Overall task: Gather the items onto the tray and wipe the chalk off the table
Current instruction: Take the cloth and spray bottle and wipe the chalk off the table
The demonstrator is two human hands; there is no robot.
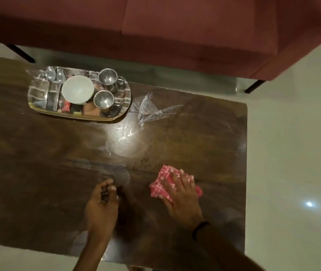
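Partly smeared white chalk streaks (150, 111)

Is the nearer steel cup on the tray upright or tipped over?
Upright. The cup stands on the tray, its open mouth facing up so the inside bottom shows.

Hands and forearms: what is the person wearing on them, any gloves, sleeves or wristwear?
No gloves: the left hand and the right hand are both bare, and no sleeve shows on either forearm in view. The right wrist carries a thin dark band; the left wrist shows nothing worn.
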